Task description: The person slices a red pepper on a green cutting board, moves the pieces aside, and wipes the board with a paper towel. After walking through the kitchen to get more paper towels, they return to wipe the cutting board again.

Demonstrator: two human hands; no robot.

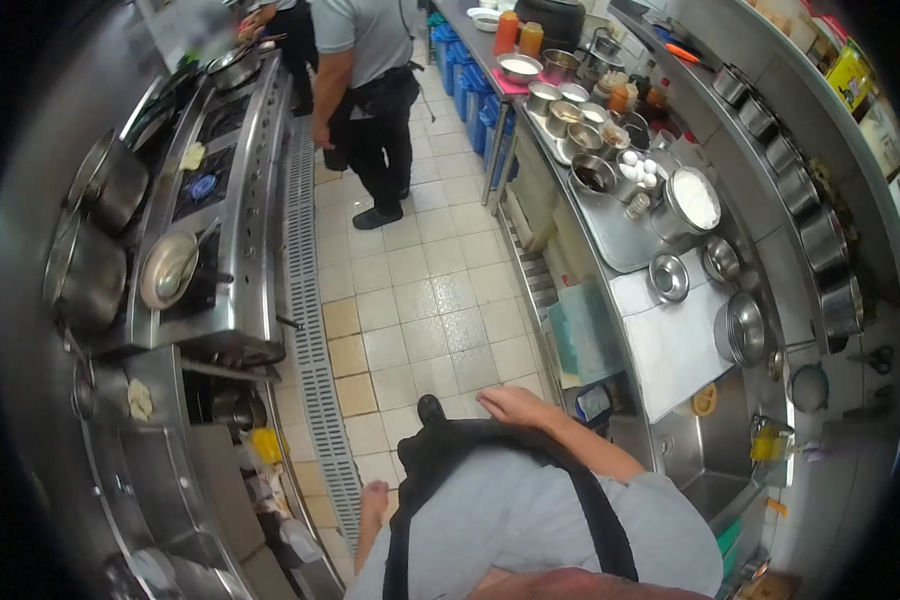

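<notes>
I look down along my grey shirt and black apron straps (pixel 590 500). My right hand (pixel 515 405) hangs in front of my body, fingers loose and holding nothing, close to the front edge of the steel counter (pixel 610 240) on the right. My left hand (pixel 375 492) is low at my left side, fingers curled, nothing in it, above the floor drain grate (pixel 310 350). My black shoe (pixel 430 408) shows on the tiled floor between the hands.
A stove line (pixel 225 200) runs along the left with a pan and ladle (pixel 170 268) and big pots (pixel 110 185). The right counter carries steel bowls, eggs (pixel 638 170), a white-filled tub (pixel 692 200), a white board (pixel 675 340) and a sink (pixel 715 460). Another person (pixel 370 90) stands in the aisle ahead.
</notes>
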